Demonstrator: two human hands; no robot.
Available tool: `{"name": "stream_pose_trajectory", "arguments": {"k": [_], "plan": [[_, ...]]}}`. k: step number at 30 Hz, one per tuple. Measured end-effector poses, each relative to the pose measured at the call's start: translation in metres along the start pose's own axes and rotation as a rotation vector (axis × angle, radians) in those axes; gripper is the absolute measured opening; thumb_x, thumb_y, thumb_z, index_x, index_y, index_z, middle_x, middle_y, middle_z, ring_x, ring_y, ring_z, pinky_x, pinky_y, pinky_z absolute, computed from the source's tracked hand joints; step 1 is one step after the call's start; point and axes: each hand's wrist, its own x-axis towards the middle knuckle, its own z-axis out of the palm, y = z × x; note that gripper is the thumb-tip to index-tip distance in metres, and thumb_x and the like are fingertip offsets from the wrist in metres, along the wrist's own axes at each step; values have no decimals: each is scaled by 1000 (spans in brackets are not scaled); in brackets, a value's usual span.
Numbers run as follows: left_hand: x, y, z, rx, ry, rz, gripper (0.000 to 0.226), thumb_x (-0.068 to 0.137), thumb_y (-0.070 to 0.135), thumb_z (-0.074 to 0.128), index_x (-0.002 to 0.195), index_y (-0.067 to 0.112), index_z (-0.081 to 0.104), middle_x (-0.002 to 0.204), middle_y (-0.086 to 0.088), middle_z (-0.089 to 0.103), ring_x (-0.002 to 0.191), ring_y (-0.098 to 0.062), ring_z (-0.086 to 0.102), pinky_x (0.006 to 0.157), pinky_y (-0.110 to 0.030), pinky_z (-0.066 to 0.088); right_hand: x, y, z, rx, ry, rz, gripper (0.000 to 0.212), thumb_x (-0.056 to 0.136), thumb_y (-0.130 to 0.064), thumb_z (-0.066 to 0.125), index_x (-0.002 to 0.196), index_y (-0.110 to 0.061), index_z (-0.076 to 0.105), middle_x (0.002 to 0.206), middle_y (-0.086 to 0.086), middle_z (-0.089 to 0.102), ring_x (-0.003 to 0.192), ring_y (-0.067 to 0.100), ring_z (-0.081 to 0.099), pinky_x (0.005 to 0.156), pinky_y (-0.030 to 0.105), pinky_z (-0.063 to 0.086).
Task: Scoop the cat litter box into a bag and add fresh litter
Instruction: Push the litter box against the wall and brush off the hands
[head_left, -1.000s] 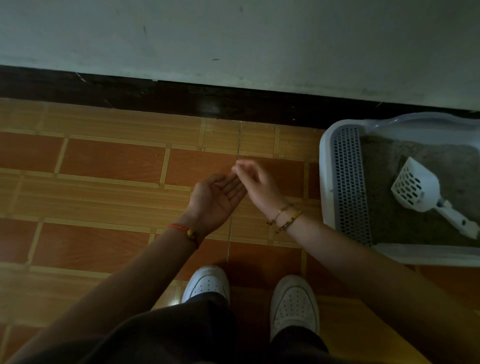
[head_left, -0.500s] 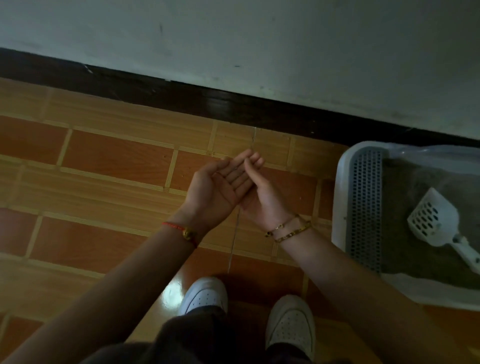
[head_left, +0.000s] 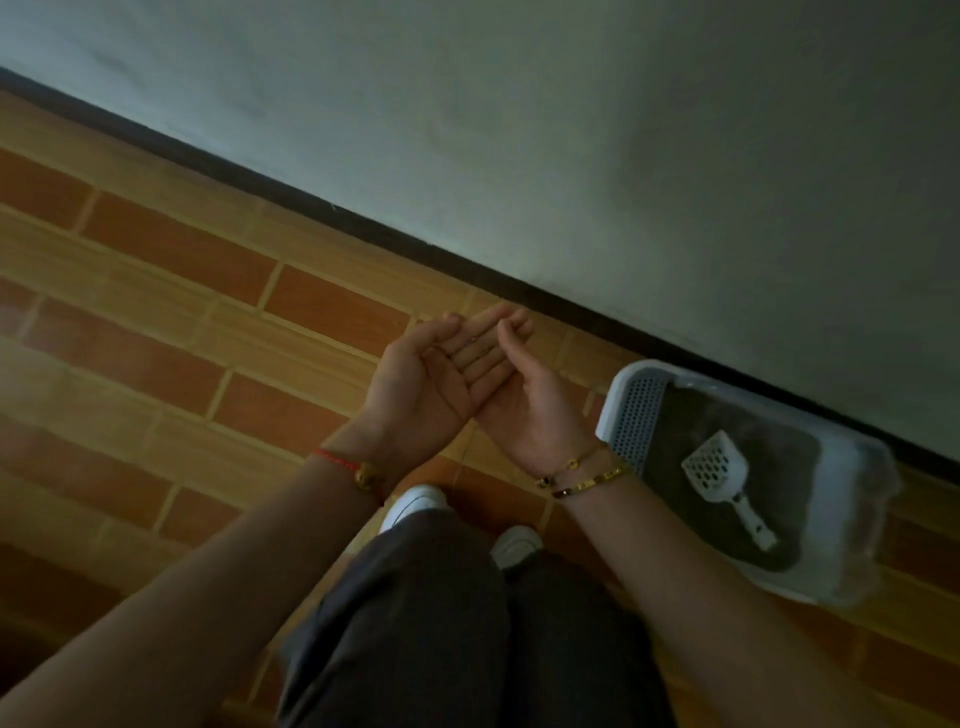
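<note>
My left hand (head_left: 431, 374) is held palm up over the floor, fingers straight and empty. My right hand (head_left: 524, 400) lies against its fingers from the right, loosely curled, holding nothing. To the right, a white litter box (head_left: 841, 530) with a grey perforated step sits against the wall. Grey litter (head_left: 675, 457) fills it. A white slotted scoop (head_left: 719, 475) lies on the litter, handle pointing toward me. Both hands are left of the box and apart from it.
Orange and tan tiled floor (head_left: 182, 312) spreads to the left. A pale wall with a dark skirting board (head_left: 363, 228) runs behind. My dark trousers and white shoes (head_left: 415, 504) are below the hands.
The view has tilted and swung, so the wall now runs diagonally and the box sits lower right. My hands stay together, brushing palm against fingers.
</note>
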Motion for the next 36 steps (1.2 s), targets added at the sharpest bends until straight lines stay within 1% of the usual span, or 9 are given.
{"name": "stream_pose_trajectory", "arguments": {"k": [5, 11, 13, 15, 18, 22, 26, 31, 36], "plan": [[-101, 25, 98, -43, 40, 64, 44, 101, 18, 32, 128, -8, 56, 131, -24, 60, 121, -29, 60, 99, -33, 51, -85, -20, 103, -29, 10, 31, 45, 102, -35, 32, 125, -6, 58, 125, 13, 63, 120, 21, 58, 108, 35, 39], [-238, 56, 207, -74, 113, 135, 41, 99, 16, 36, 119, -8, 63, 126, -24, 63, 122, -32, 59, 101, -36, 48, -200, -30, 240, -152, 28, 86, 52, 104, -36, 27, 139, -2, 45, 137, 18, 53, 128, 24, 52, 110, 34, 37], [-283, 62, 239, -88, 139, 151, 40, 99, 16, 38, 109, -5, 70, 125, -24, 64, 122, -32, 59, 99, -36, 49, -237, -32, 279, -200, 59, 81, 51, 104, -34, 29, 141, -1, 43, 126, 14, 62, 118, 16, 60, 103, 28, 44], [-322, 67, 268, -95, 160, 169, 39, 98, 15, 38, 109, -5, 70, 125, -24, 64, 123, -33, 58, 98, -36, 49, -269, -32, 311, -189, 52, 95, 49, 104, -34, 29, 133, -2, 52, 116, 10, 67, 110, 14, 64, 99, 26, 47], [-372, 70, 307, -106, 196, 217, 39, 98, 14, 39, 122, -10, 59, 124, -25, 63, 123, -34, 57, 98, -37, 49, -310, -32, 350, -131, 23, 172, 52, 103, -37, 30, 119, -3, 66, 125, 17, 63, 121, 24, 57, 111, 36, 36], [-422, 72, 347, -155, 204, 282, 38, 100, 15, 39, 115, -9, 64, 123, -26, 64, 119, -34, 60, 97, -38, 50, -350, -38, 391, -117, -29, 197, 54, 102, -38, 31, 114, -2, 70, 126, 18, 62, 120, 25, 59, 105, 36, 44], [-464, 79, 369, -205, 202, 358, 40, 101, 17, 38, 122, -9, 60, 126, -26, 62, 119, -33, 61, 96, -35, 52, -381, -41, 432, -215, -73, 220, 53, 102, -38, 32, 112, -3, 71, 125, 18, 63, 122, 26, 57, 110, 39, 36], [-513, 86, 383, -313, 199, 484, 39, 100, 13, 42, 92, -5, 75, 121, -27, 65, 115, -34, 63, 93, -36, 54, -396, -33, 475, -370, -123, 306, 48, 102, -36, 37, 120, -1, 65, 125, 20, 62, 121, 29, 58, 109, 42, 36], [-550, 97, 383, -419, 197, 595, 38, 97, 12, 43, 115, -15, 63, 123, -29, 62, 113, -35, 65, 91, -37, 56, -400, -23, 517, -502, -192, 397, 48, 101, -34, 38, 125, 1, 60, 125, 20, 63, 121, 27, 58, 109, 41, 37]]}}
